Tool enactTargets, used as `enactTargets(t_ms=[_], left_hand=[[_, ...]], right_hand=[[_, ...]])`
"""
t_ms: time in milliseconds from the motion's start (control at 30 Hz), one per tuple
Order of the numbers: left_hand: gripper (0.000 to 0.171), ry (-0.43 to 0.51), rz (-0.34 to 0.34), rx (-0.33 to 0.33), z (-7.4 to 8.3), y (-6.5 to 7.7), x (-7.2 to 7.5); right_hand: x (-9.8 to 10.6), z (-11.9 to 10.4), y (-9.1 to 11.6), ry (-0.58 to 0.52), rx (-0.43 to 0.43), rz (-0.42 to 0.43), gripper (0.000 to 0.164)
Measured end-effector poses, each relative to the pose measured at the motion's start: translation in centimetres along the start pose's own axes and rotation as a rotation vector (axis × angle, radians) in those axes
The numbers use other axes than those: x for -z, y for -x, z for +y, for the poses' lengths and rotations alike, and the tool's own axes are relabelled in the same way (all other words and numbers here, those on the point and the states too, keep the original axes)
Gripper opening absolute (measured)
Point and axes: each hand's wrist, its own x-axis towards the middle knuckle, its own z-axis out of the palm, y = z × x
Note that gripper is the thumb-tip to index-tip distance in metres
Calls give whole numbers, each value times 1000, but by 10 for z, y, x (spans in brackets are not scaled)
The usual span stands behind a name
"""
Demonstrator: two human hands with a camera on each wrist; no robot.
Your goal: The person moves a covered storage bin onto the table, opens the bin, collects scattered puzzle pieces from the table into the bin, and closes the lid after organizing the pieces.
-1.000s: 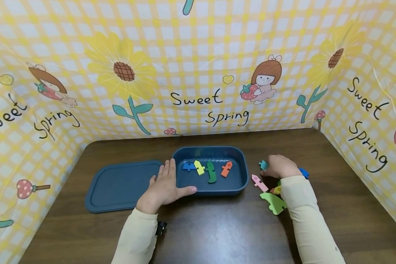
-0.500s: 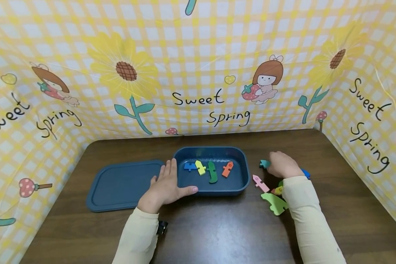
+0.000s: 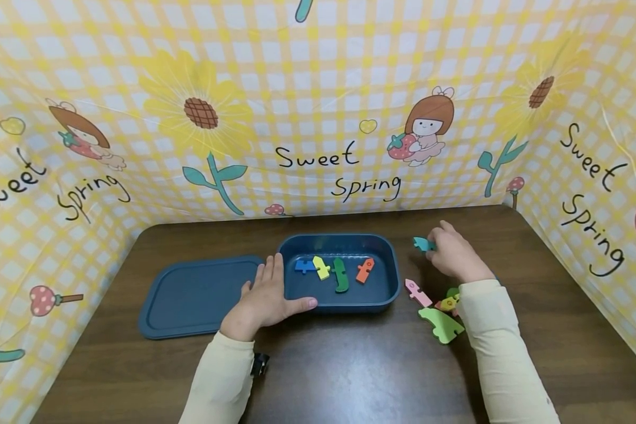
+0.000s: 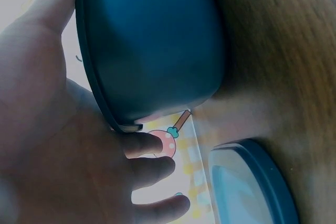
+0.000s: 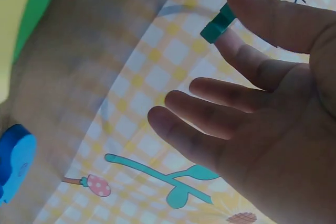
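Observation:
Between thumb and index finger my right hand pinches a small teal puzzle piece, held up right of the box. In the right wrist view this teal piece sits at the fingertips, and the other fingers extend loosely. My left hand rests at the near left corner of a dark blue box, fingers straight along its side and thumb over the front rim. Inside the box lie a blue piece, a yellow piece, a green hooked piece and an orange piece.
A pink piece, a light green piece and a yellow piece lie near my right sleeve. The right wrist view shows a blue piece. Left of the box lies its flat lid. Patterned cloth surrounds the table.
My right hand has picked up the teal piece and moved it up, away from the loose pieces. The left hand stays against the box.

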Motion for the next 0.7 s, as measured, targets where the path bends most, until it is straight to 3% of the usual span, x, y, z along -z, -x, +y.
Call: enactTargets(t_ms=[700], left_hand=[[126, 11, 1, -1, -1, 0, 0]], right_hand=[[5, -32, 3, -69, 89, 24, 31]])
